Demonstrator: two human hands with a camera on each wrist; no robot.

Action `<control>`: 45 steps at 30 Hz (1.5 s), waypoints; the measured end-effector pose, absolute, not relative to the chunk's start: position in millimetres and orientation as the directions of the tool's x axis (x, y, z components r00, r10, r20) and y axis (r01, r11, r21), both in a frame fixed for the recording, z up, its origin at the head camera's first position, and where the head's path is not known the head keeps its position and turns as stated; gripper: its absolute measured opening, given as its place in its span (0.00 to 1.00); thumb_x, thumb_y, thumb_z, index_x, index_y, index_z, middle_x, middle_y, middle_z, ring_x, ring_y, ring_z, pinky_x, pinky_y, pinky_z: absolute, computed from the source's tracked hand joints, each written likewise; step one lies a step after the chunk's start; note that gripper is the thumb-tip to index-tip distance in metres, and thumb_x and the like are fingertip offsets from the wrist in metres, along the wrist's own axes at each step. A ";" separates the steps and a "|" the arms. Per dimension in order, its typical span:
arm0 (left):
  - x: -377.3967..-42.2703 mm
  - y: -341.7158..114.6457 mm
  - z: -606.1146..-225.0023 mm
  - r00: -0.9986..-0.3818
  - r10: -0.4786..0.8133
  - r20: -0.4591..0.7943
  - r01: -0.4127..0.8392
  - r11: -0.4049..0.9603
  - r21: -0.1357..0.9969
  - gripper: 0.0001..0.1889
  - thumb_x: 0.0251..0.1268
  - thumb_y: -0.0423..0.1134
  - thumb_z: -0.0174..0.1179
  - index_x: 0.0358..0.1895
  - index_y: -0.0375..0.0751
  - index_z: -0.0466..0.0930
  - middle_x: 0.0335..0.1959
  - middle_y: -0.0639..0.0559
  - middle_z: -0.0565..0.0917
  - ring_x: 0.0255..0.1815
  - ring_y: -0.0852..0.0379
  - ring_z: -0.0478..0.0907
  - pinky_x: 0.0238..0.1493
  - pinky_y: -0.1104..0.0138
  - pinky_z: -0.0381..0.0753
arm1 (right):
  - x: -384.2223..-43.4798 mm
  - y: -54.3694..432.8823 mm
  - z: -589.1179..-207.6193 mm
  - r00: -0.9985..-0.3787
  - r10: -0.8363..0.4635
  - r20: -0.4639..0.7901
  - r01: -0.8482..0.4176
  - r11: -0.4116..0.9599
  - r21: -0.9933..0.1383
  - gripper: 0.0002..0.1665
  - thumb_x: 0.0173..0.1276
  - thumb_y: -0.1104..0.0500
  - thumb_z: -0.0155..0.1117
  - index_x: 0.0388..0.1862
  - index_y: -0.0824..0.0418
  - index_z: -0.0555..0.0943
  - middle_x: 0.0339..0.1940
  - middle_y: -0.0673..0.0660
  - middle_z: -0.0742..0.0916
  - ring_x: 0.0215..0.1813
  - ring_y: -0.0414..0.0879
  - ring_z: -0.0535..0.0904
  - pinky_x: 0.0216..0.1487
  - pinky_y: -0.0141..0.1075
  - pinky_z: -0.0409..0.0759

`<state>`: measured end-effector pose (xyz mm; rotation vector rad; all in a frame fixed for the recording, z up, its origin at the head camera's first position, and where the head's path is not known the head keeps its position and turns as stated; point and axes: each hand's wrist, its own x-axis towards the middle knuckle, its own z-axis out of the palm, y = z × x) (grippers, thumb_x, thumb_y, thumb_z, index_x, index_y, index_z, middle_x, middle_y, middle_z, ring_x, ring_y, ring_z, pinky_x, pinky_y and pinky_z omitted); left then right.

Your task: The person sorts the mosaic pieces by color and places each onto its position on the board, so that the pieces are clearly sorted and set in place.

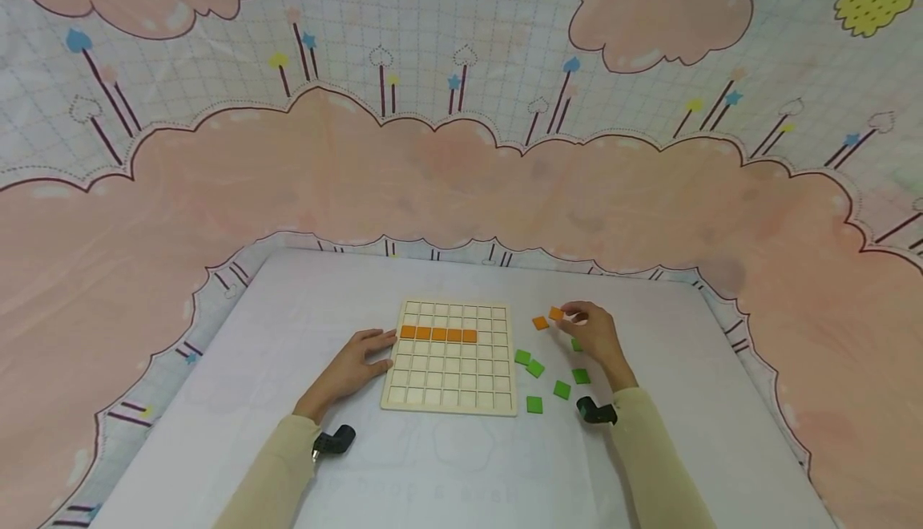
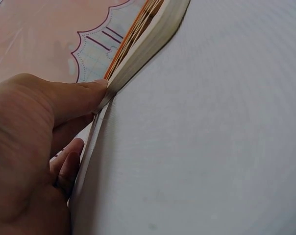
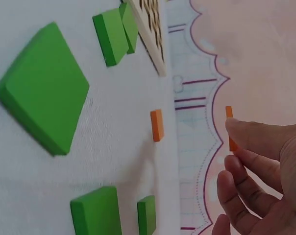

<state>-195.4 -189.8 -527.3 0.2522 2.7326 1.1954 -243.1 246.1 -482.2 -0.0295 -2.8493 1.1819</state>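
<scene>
A pale wooden grid board (image 1: 450, 401) lies on the white table, with several orange square tiles (image 1: 438, 335) in a line along one row. At the board's left edge, my left hand (image 1: 353, 365) touches its side with fairly straight fingers; the left wrist view shows the thumb (image 2: 84, 95) against that edge. Right of the board, my right hand (image 1: 594, 335) pinches one orange tile (image 3: 231, 142) between thumb and fingers, raised above the table. Another orange tile (image 1: 541, 323) lies just left of it on the tabletop.
Several green square tiles (image 1: 562, 389) are scattered between the board and my right forearm; one green tile (image 1: 577, 345) is partly hidden by the right hand. A patterned cloth (image 1: 461, 184) with clouds hangs behind and around the white table (image 1: 461, 473).
</scene>
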 end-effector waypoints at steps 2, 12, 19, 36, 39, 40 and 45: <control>-194.9 -189.7 -526.9 -0.975 0.213 -0.070 0.093 0.668 0.739 0.29 0.66 0.40 0.63 0.70 0.43 0.70 0.76 0.38 0.60 0.77 0.37 0.55 0.75 0.39 0.55 | -241.1 243.8 -481.8 -0.997 0.023 0.073 -0.036 0.706 -0.707 0.19 0.65 0.57 0.69 0.53 0.63 0.82 0.52 0.63 0.85 0.53 0.57 0.79 0.49 0.45 0.80; -193.8 -189.0 -526.7 -0.975 0.209 -0.069 0.093 0.675 0.732 0.29 0.66 0.40 0.63 0.70 0.44 0.70 0.75 0.38 0.62 0.77 0.37 0.56 0.74 0.39 0.57 | -234.4 226.7 -480.2 -0.993 -0.003 0.118 -0.087 0.693 -0.715 0.18 0.61 0.59 0.71 0.50 0.62 0.84 0.48 0.62 0.86 0.50 0.56 0.80 0.50 0.45 0.78; -194.5 -189.3 -526.7 -0.975 0.206 -0.080 0.079 0.666 0.742 0.29 0.67 0.41 0.63 0.71 0.45 0.69 0.76 0.39 0.61 0.78 0.38 0.55 0.75 0.40 0.55 | -230.9 212.5 -475.2 -0.996 -0.025 0.090 -0.083 0.677 -0.731 0.20 0.62 0.57 0.72 0.52 0.62 0.83 0.49 0.61 0.86 0.50 0.54 0.79 0.47 0.40 0.76; -194.6 -189.5 -525.2 -0.974 0.214 -0.074 0.088 0.659 0.747 0.29 0.66 0.39 0.63 0.70 0.41 0.70 0.76 0.42 0.63 0.78 0.39 0.54 0.76 0.40 0.55 | -227.5 176.5 -478.8 -0.991 -0.090 0.095 -0.131 0.637 -0.760 0.18 0.60 0.57 0.73 0.50 0.59 0.84 0.48 0.57 0.86 0.51 0.52 0.79 0.57 0.49 0.77; -194.4 -188.9 -524.4 -0.974 0.214 -0.073 0.089 0.659 0.747 0.29 0.66 0.38 0.64 0.70 0.42 0.70 0.76 0.41 0.62 0.78 0.38 0.54 0.75 0.40 0.55 | -227.1 171.3 -481.6 -0.991 -0.104 0.088 -0.135 0.638 -0.758 0.18 0.61 0.56 0.73 0.50 0.58 0.84 0.48 0.55 0.86 0.51 0.51 0.79 0.56 0.48 0.77; -194.3 -188.8 -524.1 -0.974 0.214 -0.072 0.089 0.657 0.749 0.29 0.66 0.38 0.64 0.70 0.42 0.70 0.76 0.41 0.62 0.78 0.38 0.54 0.75 0.40 0.55 | -227.0 169.5 -482.3 -0.990 -0.110 0.089 -0.139 0.636 -0.759 0.18 0.61 0.56 0.73 0.50 0.58 0.84 0.47 0.55 0.86 0.51 0.51 0.79 0.55 0.48 0.77; -194.0 -188.2 -524.2 -0.974 0.218 -0.067 0.095 0.654 0.750 0.29 0.66 0.38 0.64 0.69 0.41 0.71 0.76 0.41 0.63 0.78 0.38 0.55 0.75 0.40 0.55 | -226.5 160.3 -484.3 -0.989 -0.123 0.077 -0.138 0.634 -0.761 0.17 0.60 0.58 0.72 0.49 0.58 0.84 0.47 0.55 0.87 0.49 0.51 0.80 0.54 0.47 0.78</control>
